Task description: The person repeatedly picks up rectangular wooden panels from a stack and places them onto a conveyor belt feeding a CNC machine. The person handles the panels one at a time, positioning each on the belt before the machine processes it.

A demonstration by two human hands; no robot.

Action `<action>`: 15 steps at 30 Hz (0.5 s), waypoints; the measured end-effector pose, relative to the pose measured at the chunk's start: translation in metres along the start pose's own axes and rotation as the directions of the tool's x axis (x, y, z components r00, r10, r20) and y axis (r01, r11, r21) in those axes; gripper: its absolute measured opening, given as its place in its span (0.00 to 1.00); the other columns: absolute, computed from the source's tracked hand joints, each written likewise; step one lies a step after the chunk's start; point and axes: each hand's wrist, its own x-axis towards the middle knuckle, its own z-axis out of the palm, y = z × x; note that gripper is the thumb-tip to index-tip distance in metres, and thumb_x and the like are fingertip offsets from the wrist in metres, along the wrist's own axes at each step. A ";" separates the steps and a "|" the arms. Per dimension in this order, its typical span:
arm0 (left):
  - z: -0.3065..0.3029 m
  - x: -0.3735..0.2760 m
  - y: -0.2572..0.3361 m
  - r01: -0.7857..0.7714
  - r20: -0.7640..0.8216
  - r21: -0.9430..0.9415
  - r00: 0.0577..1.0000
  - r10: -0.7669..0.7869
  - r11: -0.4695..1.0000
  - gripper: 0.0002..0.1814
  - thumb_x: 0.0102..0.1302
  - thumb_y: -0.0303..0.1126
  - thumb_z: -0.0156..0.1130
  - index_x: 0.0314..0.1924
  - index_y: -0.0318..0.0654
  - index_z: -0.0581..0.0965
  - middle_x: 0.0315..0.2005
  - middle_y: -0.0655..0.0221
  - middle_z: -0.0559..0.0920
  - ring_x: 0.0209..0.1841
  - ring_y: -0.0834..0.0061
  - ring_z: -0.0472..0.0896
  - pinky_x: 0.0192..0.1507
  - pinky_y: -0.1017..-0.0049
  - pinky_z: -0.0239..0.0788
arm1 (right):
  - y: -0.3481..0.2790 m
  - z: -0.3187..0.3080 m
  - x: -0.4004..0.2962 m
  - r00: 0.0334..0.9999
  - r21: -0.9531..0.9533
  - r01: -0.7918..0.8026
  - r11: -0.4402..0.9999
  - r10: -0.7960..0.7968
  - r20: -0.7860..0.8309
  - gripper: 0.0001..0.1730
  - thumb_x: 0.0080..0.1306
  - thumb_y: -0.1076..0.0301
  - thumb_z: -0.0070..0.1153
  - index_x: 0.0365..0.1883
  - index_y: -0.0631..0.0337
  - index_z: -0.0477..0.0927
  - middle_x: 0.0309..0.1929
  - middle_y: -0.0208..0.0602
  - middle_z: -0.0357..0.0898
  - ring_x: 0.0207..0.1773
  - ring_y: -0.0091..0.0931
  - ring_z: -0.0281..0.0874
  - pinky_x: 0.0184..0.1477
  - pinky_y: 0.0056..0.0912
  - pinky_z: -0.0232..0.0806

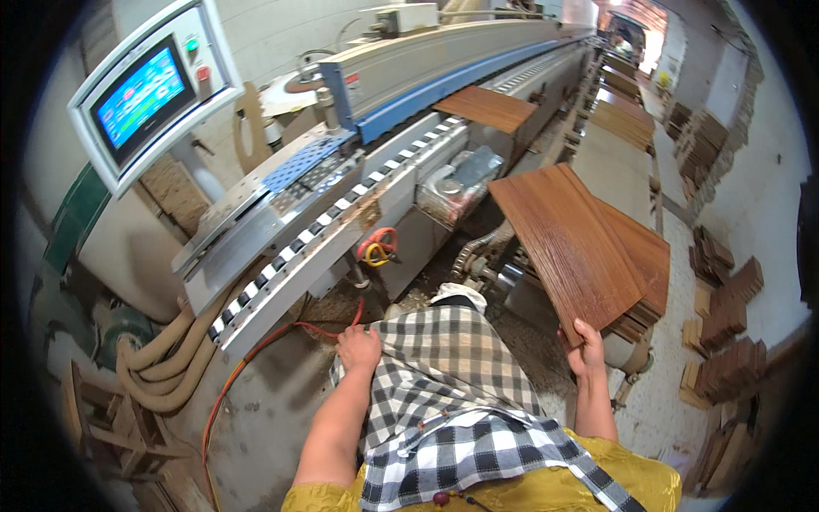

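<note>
My right hand [586, 351] grips the near corner of a brown wood-grain panel [566, 246], thumb on top and fingers under it. The panel is tilted above a stack of similar panels [640, 249], partly covering it. On the left side of my lap, my left hand [359, 349] lies against a checked apron [448, 358]; whether its fingers pinch the cloth is unclear. Another brown panel [489, 107] lies at the infeed side of an edge banding machine [441, 61], partly under its blue-edged beam.
A roller rail [339, 208] runs along the machine's front. Scissors [379, 248] hang below it. At upper left stands a control screen [144, 96]. Hoses [169, 371] and a red cable [246, 358] cross the floor. A roller conveyor with boards [611, 153] stretches away; more stacks [729, 368] stand right.
</note>
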 end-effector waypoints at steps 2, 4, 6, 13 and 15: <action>0.000 -0.001 0.001 0.005 -0.006 0.000 1.000 -0.005 1.000 0.24 0.67 0.50 0.50 0.51 0.40 0.78 0.53 0.62 0.77 0.59 0.59 0.70 0.60 0.58 0.61 | 0.005 0.016 0.002 0.989 0.027 0.000 1.000 -0.004 0.150 0.31 0.57 0.73 0.60 0.60 0.64 0.68 0.52 0.38 0.77 0.51 0.33 0.78 0.50 0.37 0.73; 0.000 -0.002 0.001 0.012 -0.006 -0.005 1.000 -0.012 1.000 0.24 0.66 0.50 0.50 0.51 0.40 0.78 0.53 0.61 0.77 0.59 0.59 0.70 0.61 0.58 0.60 | 0.008 0.037 -0.004 0.968 0.039 -0.028 0.999 0.017 0.251 0.35 0.53 0.75 0.61 0.61 0.65 0.67 0.55 0.38 0.75 0.56 0.34 0.75 0.58 0.38 0.68; -0.001 -0.002 0.000 0.011 -0.008 -0.028 1.000 -0.012 1.000 0.24 0.66 0.49 0.51 0.51 0.40 0.79 0.53 0.61 0.76 0.59 0.59 0.70 0.61 0.58 0.60 | 0.018 0.069 0.000 0.949 0.005 -0.113 0.994 0.106 0.298 0.34 0.53 0.75 0.62 0.60 0.67 0.69 0.54 0.39 0.76 0.55 0.33 0.75 0.57 0.38 0.69; 0.002 -0.002 -0.006 0.011 0.023 0.007 1.000 -0.011 1.000 0.24 0.65 0.49 0.52 0.52 0.42 0.78 0.53 0.61 0.76 0.59 0.58 0.70 0.59 0.58 0.60 | 0.085 0.184 0.008 0.772 -0.127 -0.286 0.950 0.307 0.557 0.25 0.58 0.72 0.62 0.54 0.64 0.72 0.44 0.36 0.79 0.44 0.28 0.79 0.46 0.35 0.74; 0.006 0.000 -0.009 0.008 0.012 0.009 1.000 -0.008 1.000 0.24 0.65 0.50 0.53 0.53 0.43 0.78 0.54 0.61 0.76 0.58 0.58 0.70 0.59 0.57 0.61 | 0.104 0.216 0.002 0.700 -0.209 -0.362 0.908 0.413 0.582 0.23 0.61 0.69 0.63 0.54 0.63 0.72 0.46 0.35 0.79 0.46 0.27 0.78 0.47 0.34 0.73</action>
